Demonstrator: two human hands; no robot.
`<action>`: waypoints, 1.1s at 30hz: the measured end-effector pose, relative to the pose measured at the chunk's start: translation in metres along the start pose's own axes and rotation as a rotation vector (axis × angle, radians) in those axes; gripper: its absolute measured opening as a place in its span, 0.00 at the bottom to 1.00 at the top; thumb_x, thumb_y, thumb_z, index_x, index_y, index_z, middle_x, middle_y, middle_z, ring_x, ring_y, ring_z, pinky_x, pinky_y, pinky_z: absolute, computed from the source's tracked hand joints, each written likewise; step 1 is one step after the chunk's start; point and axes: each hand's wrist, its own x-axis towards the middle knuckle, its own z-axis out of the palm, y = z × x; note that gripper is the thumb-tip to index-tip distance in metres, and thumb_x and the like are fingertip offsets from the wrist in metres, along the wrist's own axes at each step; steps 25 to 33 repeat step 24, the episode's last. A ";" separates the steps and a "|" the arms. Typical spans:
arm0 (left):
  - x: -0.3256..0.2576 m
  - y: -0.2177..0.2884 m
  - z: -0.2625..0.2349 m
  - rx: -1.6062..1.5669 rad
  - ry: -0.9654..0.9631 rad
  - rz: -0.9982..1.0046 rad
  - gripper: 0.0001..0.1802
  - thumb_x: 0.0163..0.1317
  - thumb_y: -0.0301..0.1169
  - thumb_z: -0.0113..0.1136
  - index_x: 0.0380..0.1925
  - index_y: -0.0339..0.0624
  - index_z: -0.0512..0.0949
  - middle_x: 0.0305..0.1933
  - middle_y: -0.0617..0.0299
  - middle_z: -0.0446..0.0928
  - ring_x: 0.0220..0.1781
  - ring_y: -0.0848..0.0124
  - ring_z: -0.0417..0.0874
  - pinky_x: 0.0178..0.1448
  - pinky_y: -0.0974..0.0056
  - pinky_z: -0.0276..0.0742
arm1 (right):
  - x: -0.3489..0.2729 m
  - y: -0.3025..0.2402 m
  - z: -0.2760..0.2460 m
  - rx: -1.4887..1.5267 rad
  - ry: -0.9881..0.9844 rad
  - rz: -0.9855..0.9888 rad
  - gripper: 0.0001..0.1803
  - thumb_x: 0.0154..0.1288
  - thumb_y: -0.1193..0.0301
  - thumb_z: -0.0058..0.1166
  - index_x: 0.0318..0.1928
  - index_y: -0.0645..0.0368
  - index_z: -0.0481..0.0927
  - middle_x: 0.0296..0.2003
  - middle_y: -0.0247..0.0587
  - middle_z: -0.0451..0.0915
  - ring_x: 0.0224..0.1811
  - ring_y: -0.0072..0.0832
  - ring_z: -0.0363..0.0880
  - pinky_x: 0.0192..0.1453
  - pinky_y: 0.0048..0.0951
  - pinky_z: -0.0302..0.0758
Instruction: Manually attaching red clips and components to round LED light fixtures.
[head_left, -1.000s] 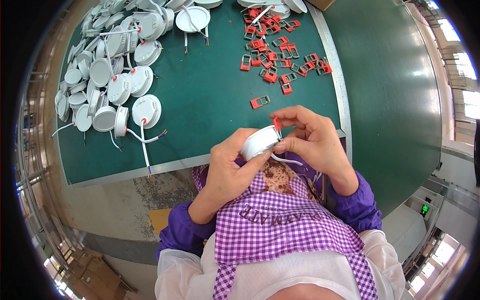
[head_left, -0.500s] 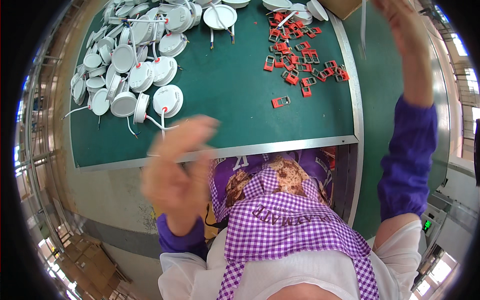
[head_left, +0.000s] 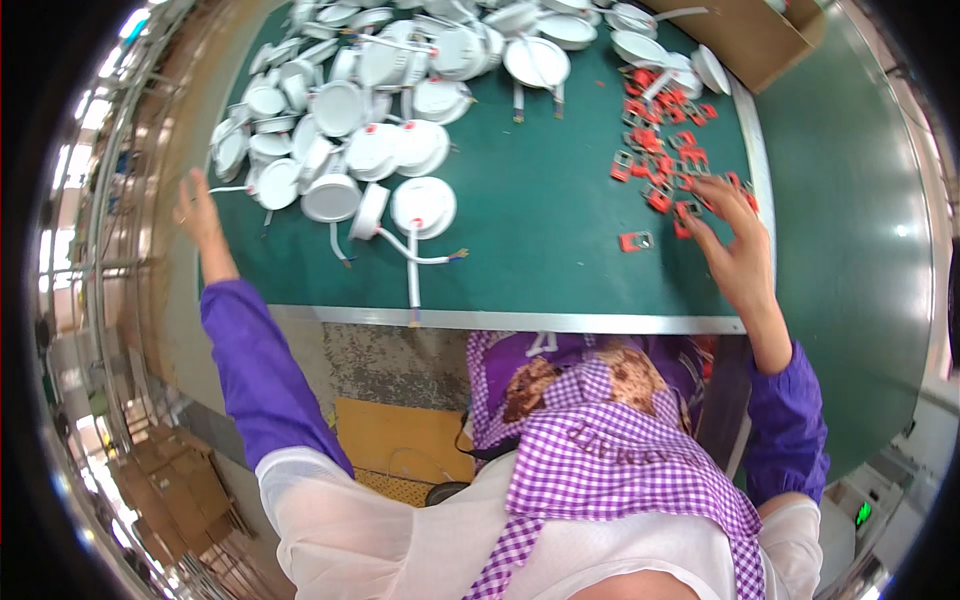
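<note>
My right hand (head_left: 738, 250) reaches in from the right over a scattered heap of small red-and-metal clips (head_left: 658, 200). Its thumb and forefinger are apart, with clips just beneath the fingertips; none is visibly gripped. One clip (head_left: 635, 242) lies by itself in front of the heap. At the table's left edge, my left hand (head_left: 197, 212) is open with its fingers stretched away from me, near the white cable of a round lamp. White round lamps (head_left: 424, 207) with short cables and bare coloured wire ends cover the table's far left.
The green tabletop (head_left: 530, 260) has a metal rim along its front. At the far right stands a cardboard box (head_left: 745, 45), with several more white lamps beside the clips. Another green surface (head_left: 840, 230) adjoins on the right. A yellow board (head_left: 395, 440) sits below the table.
My right hand has come down from the upper right to the clips. My left hand has swung from the table's front edge to its left edge. The view has shifted, too.
</note>
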 end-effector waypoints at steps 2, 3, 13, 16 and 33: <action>0.002 0.015 0.021 -0.077 -0.149 -0.009 0.49 0.54 0.73 0.47 0.66 0.51 0.67 0.74 0.37 0.51 0.77 0.46 0.44 0.77 0.47 0.42 | -0.020 0.004 0.009 0.042 0.051 0.100 0.19 0.58 0.78 0.59 0.52 0.63 0.78 0.54 0.49 0.77 0.57 0.42 0.76 0.60 0.33 0.71; 0.002 0.021 0.026 -0.083 -0.141 -0.004 0.49 0.54 0.73 0.47 0.66 0.51 0.67 0.74 0.37 0.51 0.77 0.46 0.44 0.77 0.47 0.42 | -0.029 0.005 0.011 0.029 0.076 0.092 0.19 0.58 0.79 0.59 0.52 0.63 0.78 0.54 0.49 0.77 0.57 0.41 0.77 0.60 0.33 0.71; -0.002 0.068 0.052 -0.312 -0.613 -0.241 0.41 0.55 0.61 0.60 0.61 0.42 0.73 0.64 0.51 0.71 0.65 0.60 0.70 0.66 0.61 0.64 | -0.052 -0.009 0.043 0.069 0.177 0.101 0.18 0.57 0.84 0.55 0.50 0.64 0.78 0.53 0.50 0.77 0.56 0.41 0.78 0.59 0.33 0.73; -0.030 0.066 0.074 -0.405 -0.453 -0.055 0.31 0.65 0.48 0.59 0.57 0.33 0.75 0.58 0.54 0.77 0.58 0.68 0.75 0.61 0.67 0.68 | -0.050 -0.021 0.050 0.087 0.182 0.113 0.18 0.56 0.84 0.56 0.50 0.63 0.79 0.53 0.50 0.78 0.55 0.40 0.78 0.58 0.33 0.73; -0.131 0.131 0.092 -0.681 -0.235 -0.273 0.29 0.63 0.44 0.62 0.56 0.32 0.76 0.58 0.52 0.77 0.58 0.68 0.76 0.62 0.67 0.68 | -0.053 -0.052 0.067 0.108 0.022 -0.080 0.23 0.53 0.80 0.61 0.52 0.59 0.78 0.56 0.48 0.75 0.60 0.44 0.72 0.62 0.38 0.69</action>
